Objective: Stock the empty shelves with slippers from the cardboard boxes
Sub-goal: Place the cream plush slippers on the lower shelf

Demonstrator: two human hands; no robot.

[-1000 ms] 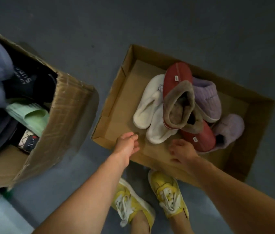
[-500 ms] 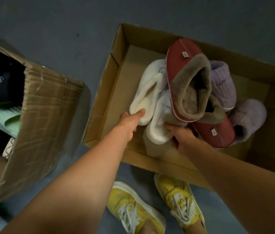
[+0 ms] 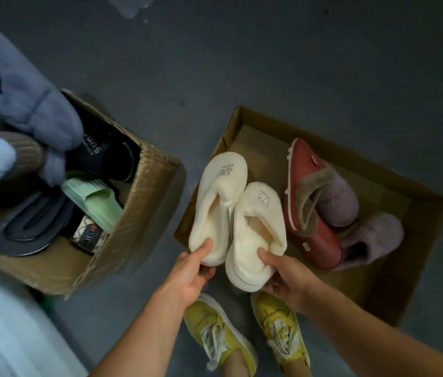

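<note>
Hands each gripping a cream slipper above low box of red slippers, fuller box left.

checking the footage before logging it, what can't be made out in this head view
- Shelves: none in the head view; they lie outside the frame.
- Taller cardboard box: its left part is cut by the left edge; grey fleece slippers cover what lies beneath.
- Second red fur-lined slipper: largely hidden under the first.
- Embroidered marks on the cream plush slippers: too small to read.
- Pale surface, lower left: blurred.
</note>
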